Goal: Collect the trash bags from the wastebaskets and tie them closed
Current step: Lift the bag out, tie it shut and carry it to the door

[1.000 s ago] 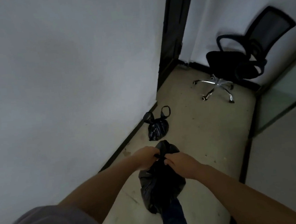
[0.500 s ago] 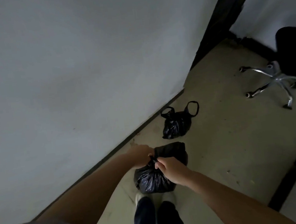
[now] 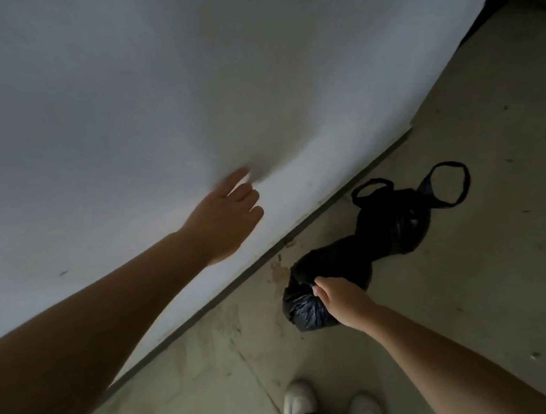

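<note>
A: Where does the tying stand?

B: The right hand (image 3: 338, 297) pinches the gathered neck of a black trash bag (image 3: 311, 306), fingers curled round it, holding it low over the concrete floor (image 3: 491, 269) just beside the wall's base. The left hand (image 3: 224, 219) is off the bag, fingers spread and slack in front of the white wall (image 3: 153, 85), gripping nothing.

A: How should it be set down?

B: I'd lower it gently next to the other bag, keeping the neck uppermost so the closure doesn't slip.

A: The count?

B: Two black bags: the held one and a second bag (image 3: 396, 225) with two loop handles, lying on the floor touching or just behind it. Two white shoes (image 3: 330, 405), two hands.
</note>
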`<state>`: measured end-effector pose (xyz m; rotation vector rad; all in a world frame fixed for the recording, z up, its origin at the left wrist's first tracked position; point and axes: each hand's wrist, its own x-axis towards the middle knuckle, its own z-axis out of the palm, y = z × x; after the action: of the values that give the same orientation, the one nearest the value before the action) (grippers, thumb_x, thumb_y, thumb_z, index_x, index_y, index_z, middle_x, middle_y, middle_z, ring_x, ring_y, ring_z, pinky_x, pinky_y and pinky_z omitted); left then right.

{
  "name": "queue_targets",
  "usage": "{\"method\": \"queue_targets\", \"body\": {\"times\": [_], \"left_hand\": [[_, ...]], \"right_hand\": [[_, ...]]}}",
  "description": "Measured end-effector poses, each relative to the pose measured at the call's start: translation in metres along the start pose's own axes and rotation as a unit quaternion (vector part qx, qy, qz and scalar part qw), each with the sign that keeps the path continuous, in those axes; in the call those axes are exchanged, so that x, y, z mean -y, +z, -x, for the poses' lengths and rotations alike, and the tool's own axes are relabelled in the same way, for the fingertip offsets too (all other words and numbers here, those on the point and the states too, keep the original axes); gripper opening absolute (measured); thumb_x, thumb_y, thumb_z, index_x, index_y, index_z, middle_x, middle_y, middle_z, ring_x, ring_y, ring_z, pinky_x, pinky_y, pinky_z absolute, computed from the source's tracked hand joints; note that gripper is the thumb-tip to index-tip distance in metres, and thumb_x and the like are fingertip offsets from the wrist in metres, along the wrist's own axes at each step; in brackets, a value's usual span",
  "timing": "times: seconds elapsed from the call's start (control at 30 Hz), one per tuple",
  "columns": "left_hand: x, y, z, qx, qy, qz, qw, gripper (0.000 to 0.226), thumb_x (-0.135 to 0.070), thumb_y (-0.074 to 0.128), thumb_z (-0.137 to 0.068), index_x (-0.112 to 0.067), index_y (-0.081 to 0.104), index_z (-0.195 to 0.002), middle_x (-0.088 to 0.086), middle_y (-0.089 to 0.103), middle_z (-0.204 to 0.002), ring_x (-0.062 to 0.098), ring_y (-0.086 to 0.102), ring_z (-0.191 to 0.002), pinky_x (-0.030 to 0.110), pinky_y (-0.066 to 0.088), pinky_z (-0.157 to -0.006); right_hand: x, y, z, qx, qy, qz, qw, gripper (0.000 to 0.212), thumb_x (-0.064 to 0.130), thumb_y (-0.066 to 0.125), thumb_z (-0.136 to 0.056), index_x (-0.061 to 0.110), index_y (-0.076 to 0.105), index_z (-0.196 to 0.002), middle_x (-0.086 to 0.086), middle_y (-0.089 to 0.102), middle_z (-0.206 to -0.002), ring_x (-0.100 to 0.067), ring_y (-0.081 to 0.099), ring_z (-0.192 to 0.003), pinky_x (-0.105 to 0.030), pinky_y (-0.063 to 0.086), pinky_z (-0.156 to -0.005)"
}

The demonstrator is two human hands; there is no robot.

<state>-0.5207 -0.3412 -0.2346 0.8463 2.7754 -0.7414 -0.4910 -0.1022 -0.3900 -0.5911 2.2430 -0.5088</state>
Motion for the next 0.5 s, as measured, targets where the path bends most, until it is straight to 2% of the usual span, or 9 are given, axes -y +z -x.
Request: {"method": "queue_targets", "body": {"times": [0.1, 0.2, 0.27, 0.33, 0.37, 0.43, 0.5], "left_hand": [[0.011, 0.02, 0.005, -0.04, 0.053, -0.049, 0.997, 0.022, -0.003, 0.047, -0.084, -0.006, 0.068, -0.08, 0.014, 0.068, -0.097, 0.031, 0.063, -0.104, 0.047, 0.014, -0.118], [0.014, 0.029, 0.003, -0.067, 0.07, -0.071, 0.993, 0.041, 0.003, 0.024, -0.09, -0.005, 0.059, -0.073, 0.013, 0.062, -0.084, 0.034, 0.06, -0.096, 0.05, 0.011, -0.119], [0.014, 0.032, 0.003, -0.076, 0.073, -0.081, 0.991, 0.045, 0.004, 0.019, -0.092, -0.006, 0.057, -0.071, 0.012, 0.058, -0.078, 0.034, 0.058, -0.091, 0.051, 0.013, -0.118], [0.015, 0.034, 0.001, -0.086, 0.073, -0.1, 0.988, 0.046, 0.004, 0.019, -0.092, -0.005, 0.058, -0.07, 0.013, 0.059, -0.077, 0.034, 0.058, -0.09, 0.051, 0.015, -0.117], [0.014, 0.034, 0.001, -0.081, 0.072, -0.106, 0.988, 0.043, 0.004, 0.024, -0.092, -0.004, 0.06, -0.07, 0.013, 0.06, -0.079, 0.033, 0.059, -0.091, 0.051, 0.017, -0.116], [0.012, 0.033, 0.002, -0.057, 0.067, -0.102, 0.991, 0.026, 0.001, 0.045, -0.085, -0.003, 0.066, -0.071, 0.013, 0.066, -0.087, 0.031, 0.061, -0.097, 0.049, 0.021, -0.116], [0.009, 0.027, 0.003, -0.035, 0.048, -0.081, 0.995, 0.025, -0.001, 0.049, -0.081, -0.005, 0.072, -0.072, 0.012, 0.07, -0.097, 0.027, 0.063, -0.105, 0.046, 0.023, -0.115]], "right_hand": [[-0.018, 0.022, -0.025, 0.01, -0.003, 0.033, 0.999, 0.036, 0.03, 0.026, -0.102, 0.006, 0.053, -0.107, 0.006, 0.047, -0.072, -0.021, 0.053, -0.073, -0.03, 0.035, -0.061], [-0.037, 0.036, -0.042, 0.023, 0.009, 0.072, 0.997, 0.031, 0.031, 0.025, -0.102, 0.012, 0.048, -0.093, 0.005, 0.043, -0.068, -0.023, 0.052, -0.068, -0.034, 0.038, -0.062], [-0.043, 0.038, -0.047, 0.035, 0.011, 0.098, 0.995, 0.027, 0.031, 0.025, -0.102, 0.017, 0.04, -0.085, 0.006, 0.037, -0.063, -0.022, 0.047, -0.062, -0.034, 0.035, -0.06], [-0.044, 0.035, -0.048, 0.044, 0.012, 0.13, 0.99, 0.028, 0.03, 0.024, -0.102, 0.015, 0.044, -0.089, 0.005, 0.037, -0.065, -0.019, 0.041, -0.056, -0.034, 0.034, -0.061], [-0.044, 0.031, -0.047, 0.048, 0.011, 0.15, 0.987, 0.029, 0.029, 0.024, -0.102, 0.013, 0.048, -0.096, 0.003, 0.043, -0.07, -0.019, 0.043, -0.059, -0.033, 0.034, -0.063], [-0.041, 0.021, -0.043, 0.055, 0.007, 0.179, 0.982, 0.03, 0.027, 0.026, -0.102, 0.011, 0.05, -0.112, -0.005, 0.057, -0.096, -0.025, 0.056, -0.082, -0.035, 0.039, -0.071], [-0.037, 0.007, -0.033, 0.069, 0.018, 0.168, 0.983, 0.033, 0.025, 0.029, -0.101, 0.013, 0.043, -0.129, -0.008, 0.052, -0.124, -0.028, 0.053, -0.109, -0.039, 0.044, -0.085]]}}
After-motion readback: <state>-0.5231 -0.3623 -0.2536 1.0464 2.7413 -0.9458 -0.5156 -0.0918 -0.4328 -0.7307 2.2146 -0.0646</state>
